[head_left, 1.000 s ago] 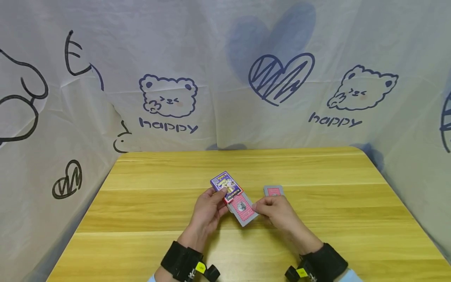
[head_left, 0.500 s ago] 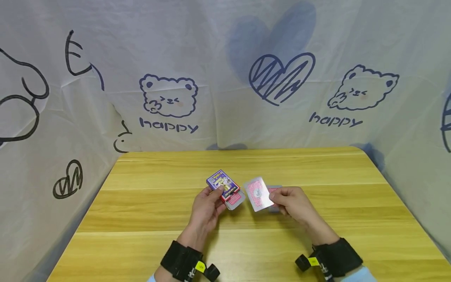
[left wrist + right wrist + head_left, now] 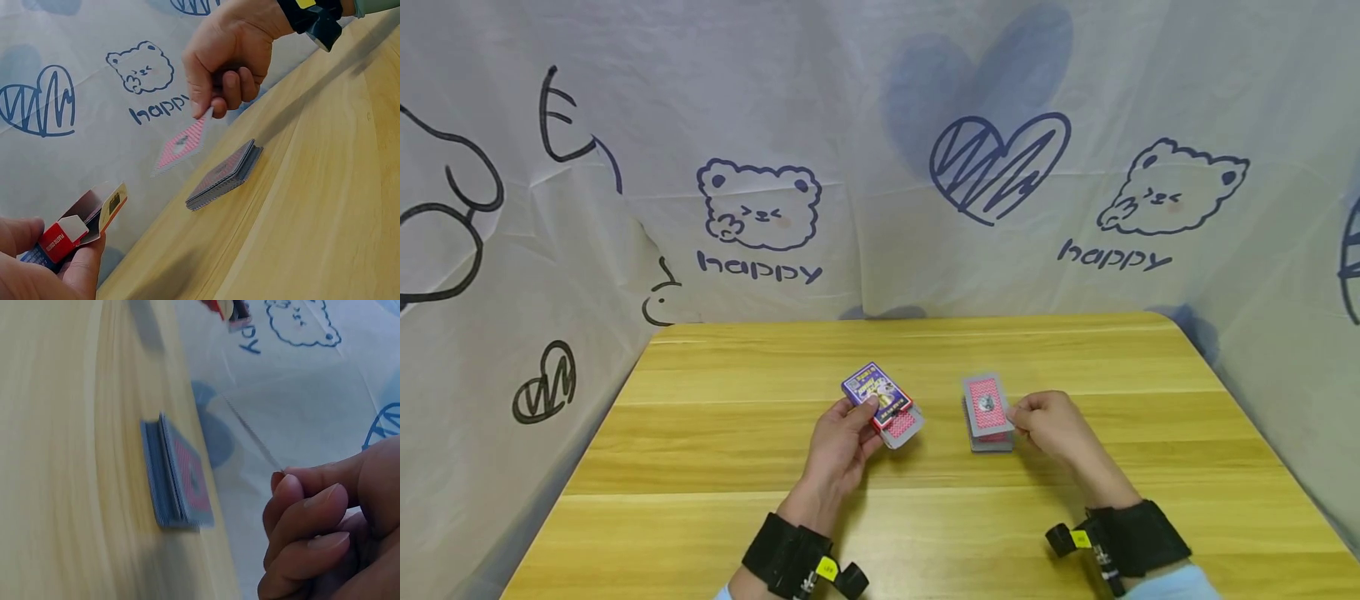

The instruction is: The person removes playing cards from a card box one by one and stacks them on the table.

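Pinching a card with the right grip, between thumb and index finger, near one corner, with the other fingers curled inwards. Keeping the card in the air to the left of this grip, red patterned back upward; showing it tilted in the left wrist view and almost edge-on in the right wrist view. Seen lower than the right grip and to its left, under the card but apart from it: a thick stack on the bench, with red back on top.

Holding a box with the left grip, thumb on its printed face and fingers round the underside. Tilted away from the person, with a red-backed end piece sticking out to the right of the left thumb, toward the right grip. At this same end, visible from the left wrist, a flap in white and red.

Behind each grip, a black strap on the wrist, then a pale blue sleeve. Far past both grips, behind the bench, a pale cloth with hearts, bears and "happy" drawn in dark lines.
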Available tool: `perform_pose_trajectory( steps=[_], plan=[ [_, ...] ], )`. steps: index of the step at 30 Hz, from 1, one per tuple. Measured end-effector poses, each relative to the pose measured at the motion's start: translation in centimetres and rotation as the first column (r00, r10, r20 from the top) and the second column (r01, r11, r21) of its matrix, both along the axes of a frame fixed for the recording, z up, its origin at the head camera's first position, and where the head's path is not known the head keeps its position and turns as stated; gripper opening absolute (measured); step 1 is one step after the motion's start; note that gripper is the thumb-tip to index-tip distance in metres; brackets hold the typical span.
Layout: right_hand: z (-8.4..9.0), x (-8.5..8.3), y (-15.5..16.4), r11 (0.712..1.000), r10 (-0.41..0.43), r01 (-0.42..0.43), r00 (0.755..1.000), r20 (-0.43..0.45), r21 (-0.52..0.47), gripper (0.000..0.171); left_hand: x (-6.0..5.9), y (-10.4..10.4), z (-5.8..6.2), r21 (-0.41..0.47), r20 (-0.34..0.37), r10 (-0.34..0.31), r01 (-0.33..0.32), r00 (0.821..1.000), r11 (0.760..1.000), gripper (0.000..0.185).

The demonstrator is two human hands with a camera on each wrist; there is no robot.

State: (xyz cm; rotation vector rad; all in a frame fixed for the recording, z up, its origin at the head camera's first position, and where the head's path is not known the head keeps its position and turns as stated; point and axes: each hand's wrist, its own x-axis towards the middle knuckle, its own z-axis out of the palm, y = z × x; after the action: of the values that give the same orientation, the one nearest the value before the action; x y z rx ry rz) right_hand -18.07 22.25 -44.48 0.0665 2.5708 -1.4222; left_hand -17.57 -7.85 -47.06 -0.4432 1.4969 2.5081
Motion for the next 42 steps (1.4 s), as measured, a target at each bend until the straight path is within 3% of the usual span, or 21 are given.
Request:
perform_pose_trajectory(
  steps=[13,24,42],
  plan=[
    [-1.5,-0.5,0.5,0.990,0.012,-0.017,0.999,0.036,0.138,0.034,0.1,0.0,0.0,-0.002,-0.005,-0.023,0.023,1.000,1.000,0.046],
    [-2.3,-0.6,0.2,0.972,-0.031,0.020,0.999,0.041,0.232,0.033,0.1,0.1,0.0,-0.004,-0.007,-0.027,0.027,1.000,1.000,0.046],
    [-2.8,-0.6,0.0,0.964,-0.013,0.012,1.000,0.003,0.265,0.038,0.2,0.0,0.1,-0.012,-0.004,-0.036,0.036,0.999,0.999,0.047]
  ],
)
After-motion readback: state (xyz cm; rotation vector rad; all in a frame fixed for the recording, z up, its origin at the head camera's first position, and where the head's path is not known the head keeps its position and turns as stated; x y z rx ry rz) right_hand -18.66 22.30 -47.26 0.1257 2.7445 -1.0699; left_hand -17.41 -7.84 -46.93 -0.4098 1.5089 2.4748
